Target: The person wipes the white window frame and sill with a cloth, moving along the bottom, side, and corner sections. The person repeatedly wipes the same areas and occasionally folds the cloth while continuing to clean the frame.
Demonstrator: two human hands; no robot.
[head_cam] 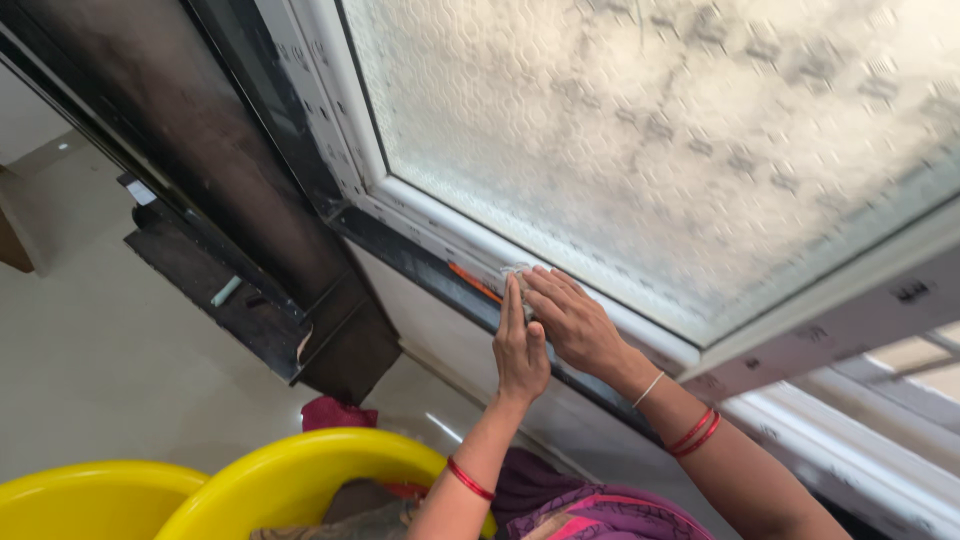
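Fingers (515,300) of both hands together, pressing a small white cloth (514,272) onto the white window frame (440,215). Left hand (520,350) upright beside right hand (575,325). Below: yellow tub (290,475) holding cloth items; second yellow tub (80,490), contents unseen.

Most of the small pale cloth (515,272) on the window frame (440,225) lies under the fingers of the right hand (572,322), so its shape cannot be made out. The left hand (520,350) covers part of the dark sill behind it. An orange strip (473,283) runs under the hands, its far end hidden. The yellow tubs (290,480) are cut by the bottom edge, their contents unclear. The frosted pane (650,130) blurs all behind it. Markings on the frame are too small to read.
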